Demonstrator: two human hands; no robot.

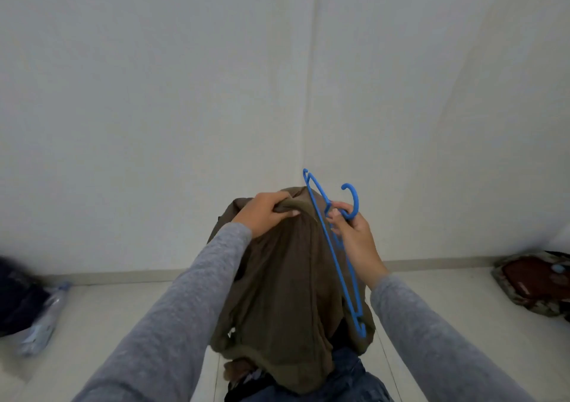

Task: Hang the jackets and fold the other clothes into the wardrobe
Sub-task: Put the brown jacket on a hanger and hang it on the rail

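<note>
An olive-brown jacket [283, 293] hangs in front of me, held up at its top edge. My left hand [265, 213] grips a bunched fold of the jacket near its collar. A blue plastic hanger [339, 266] slants down along the jacket's right side, its hook pointing up. My right hand [354, 232] holds the hanger just below the hook. Below the jacket lies a pile of other clothes, with blue denim [348, 377] showing.
White walls meet in a corner straight ahead. A plastic water bottle [46, 318] and a dark bundle [15, 300] lie on the floor at the left. A camouflage-and-brown bag [533, 284] sits on the floor at the far right.
</note>
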